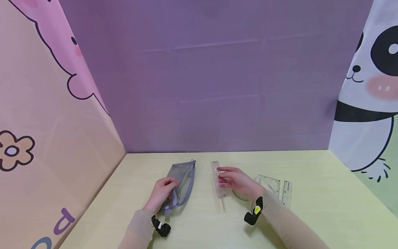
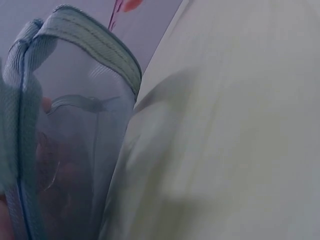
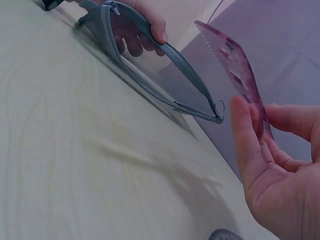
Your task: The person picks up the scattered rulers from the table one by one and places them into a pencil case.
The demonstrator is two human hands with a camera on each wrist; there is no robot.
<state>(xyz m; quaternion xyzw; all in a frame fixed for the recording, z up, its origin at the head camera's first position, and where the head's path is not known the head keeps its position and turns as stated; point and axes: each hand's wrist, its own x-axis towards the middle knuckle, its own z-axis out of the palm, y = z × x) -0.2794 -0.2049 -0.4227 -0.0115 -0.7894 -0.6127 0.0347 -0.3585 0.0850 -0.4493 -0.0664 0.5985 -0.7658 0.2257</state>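
Right hand (image 1: 237, 180): thumb and fingertips pinch the pink ruler (image 1: 221, 192) from its two faces. We list the ruler right of the pouch (image 1: 181, 170), apart from it, and apparently lifted off the table (image 1: 214, 231). Its long axis runs away from us, roughly alongside the pouch's mouth rather than into it; that mouth gapes on the ruler's side. The right hand is the nearer to the ruler, its forearm slanting in from the near right, fingers aimed toward the pouch.

Left hand (image 1: 163, 192): grips the pouch by its left side, thumb over the rim, holding it up at a tilt.

Beyond, all right of the pouch: one protractor (image 1: 240, 196), partly under the right hand; one set square (image 1: 274, 183); one clear ruler (image 1: 286, 194), farthest out.
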